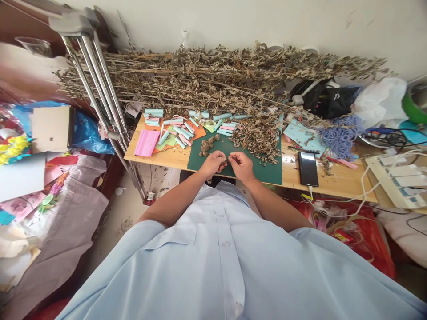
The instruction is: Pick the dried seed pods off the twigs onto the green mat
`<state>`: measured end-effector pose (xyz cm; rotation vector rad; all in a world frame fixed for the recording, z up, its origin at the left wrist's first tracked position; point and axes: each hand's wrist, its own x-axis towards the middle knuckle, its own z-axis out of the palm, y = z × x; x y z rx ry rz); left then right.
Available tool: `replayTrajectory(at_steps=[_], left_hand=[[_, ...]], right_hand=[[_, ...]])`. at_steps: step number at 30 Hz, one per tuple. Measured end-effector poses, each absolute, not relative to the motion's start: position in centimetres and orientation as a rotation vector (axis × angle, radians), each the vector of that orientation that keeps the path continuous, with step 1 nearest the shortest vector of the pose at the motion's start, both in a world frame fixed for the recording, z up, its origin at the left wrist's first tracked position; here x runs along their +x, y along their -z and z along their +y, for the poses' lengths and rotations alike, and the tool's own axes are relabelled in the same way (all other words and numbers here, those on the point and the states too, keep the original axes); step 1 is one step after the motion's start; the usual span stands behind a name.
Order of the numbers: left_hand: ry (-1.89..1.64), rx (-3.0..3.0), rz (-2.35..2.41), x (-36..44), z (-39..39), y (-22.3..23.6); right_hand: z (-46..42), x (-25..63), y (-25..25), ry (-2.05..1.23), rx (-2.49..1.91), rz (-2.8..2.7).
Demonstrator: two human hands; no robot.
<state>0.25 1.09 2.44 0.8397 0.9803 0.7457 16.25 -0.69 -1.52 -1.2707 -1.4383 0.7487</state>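
My left hand and my right hand meet over the front of a green cutting mat. Fingers and thumbs are pinched close together. Whatever small bit sits between the fingertips is too tiny to name. Just beyond my left hand lies a small row of crumpled dried leaf balls. A loose heap of dried leaves covers the mat beyond my right hand. Blue and pink paper rolls are scattered left of the mat's back edge, some on orange and green paper sheets.
Long bundles of dried leafy stalks fill the table's back. A pink paper stack lies left. At right are a plugged-in phone, blue cord and a power strip. Metal crutches stand at the table's left end.
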Motion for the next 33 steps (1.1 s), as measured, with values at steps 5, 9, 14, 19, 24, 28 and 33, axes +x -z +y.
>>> replayTrajectory(at_steps=[5,9,14,19,24,28,33], left_hand=[[-0.736,0.893,1.038,0.6,1.2,-2.3],[-0.75,0.965,1.07,0.8,1.2,-2.0],[-0.759,1.057,1.097,0.8,1.0,-1.7],[-0.742,1.019,1.091,0.8,0.9,-2.0],[-0.754,0.866,1.005,0.4,1.0,-2.4],[-0.759,0.794,0.957,0.2,1.1,-2.5],[-0.769,0.756,0.898,-0.2,1.1,-2.6]], right_hand=[[-1.1,16.4,1.3,-0.748,-1.256,-1.517],[-1.2,16.5,1.2,-0.769,-1.234,-1.537],[-1.2,16.4,1.0,-0.748,-1.241,-1.558],[-1.0,16.1,0.6,-0.847,-1.263,-1.475],[-0.5,16.1,0.7,-0.962,-1.264,-1.271],[-0.5,16.2,0.9,-0.949,-1.284,-1.249],[-0.6,16.2,0.7,-0.891,-1.304,-1.315]])
